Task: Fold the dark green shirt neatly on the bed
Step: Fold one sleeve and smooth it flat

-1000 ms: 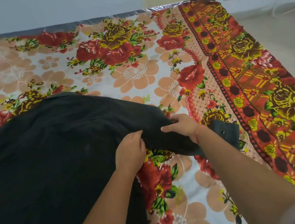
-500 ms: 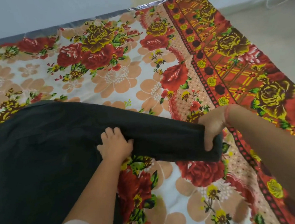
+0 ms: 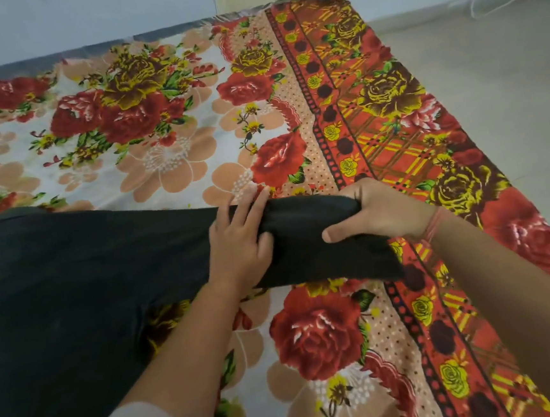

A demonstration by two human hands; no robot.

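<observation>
The dark green shirt (image 3: 74,285) lies spread over the left half of the bed (image 3: 169,157), looking almost black. One sleeve stretches out to the right across the floral sheet. My left hand (image 3: 240,241) lies flat on the sleeve near its middle, fingers spread and pressing down. My right hand (image 3: 383,212) grips the sleeve close to its cuff, fingers wrapped over the top edge and thumb underneath. The cuff end hangs just below that hand.
The bed's right edge runs along the red and yellow border (image 3: 411,149), with bare floor (image 3: 504,72) beyond it. A pale wall (image 3: 84,18) stands behind the bed's far edge. A white cable (image 3: 481,0) lies on the floor at the top right.
My left hand has slid right along the sleeve and opened flat on it. My right hand still grips the cuff end, and the sleeve now lies straighter across the sheet.
</observation>
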